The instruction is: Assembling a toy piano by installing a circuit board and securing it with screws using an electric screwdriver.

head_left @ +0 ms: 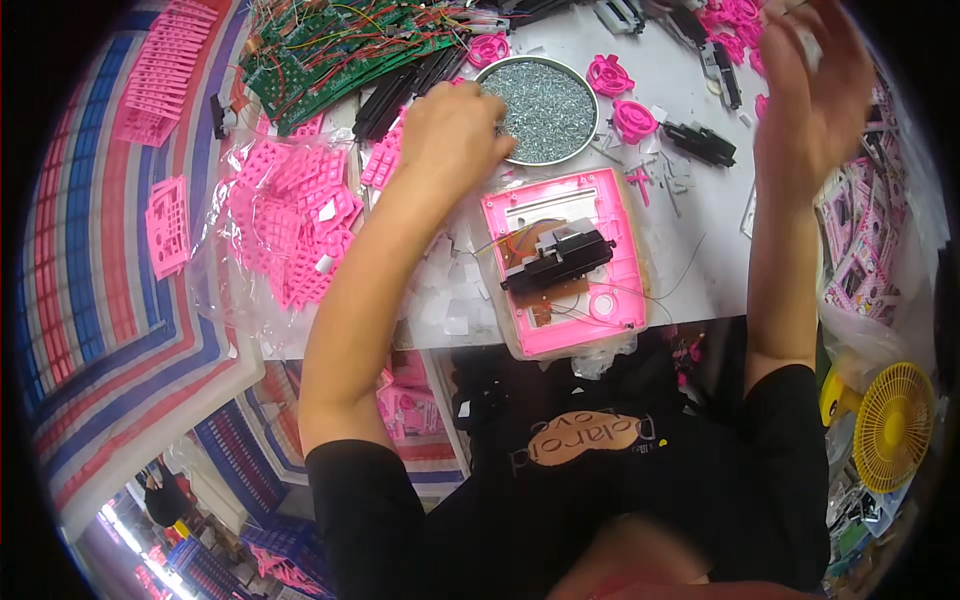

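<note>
My left hand [450, 140] is bent over the left rim of a round tin [545, 110] full of small silvery screws. Its fingers are curled, with the thumb towards the tin; what they hold, if anything, is hidden. At the upper right my right hand [815, 95] is raised and smeared by motion. Something pale shows among its fingers, too blurred to name. Between my forearms lies a pink plastic casing [620, 260], its inner side up, on a clear plastic wrapping. A black mechanism part [560, 262] with thin wires rests across a brown circuit board [543, 312] in it.
Green circuit boards with red wires [330, 65] are piled at the far left. A clear bag of pink button pieces [290, 215] sits left of my forearm. Pink rings [633, 121] and black parts [700, 143] lie beyond the casing. A yellow fan [893, 427] stands at right.
</note>
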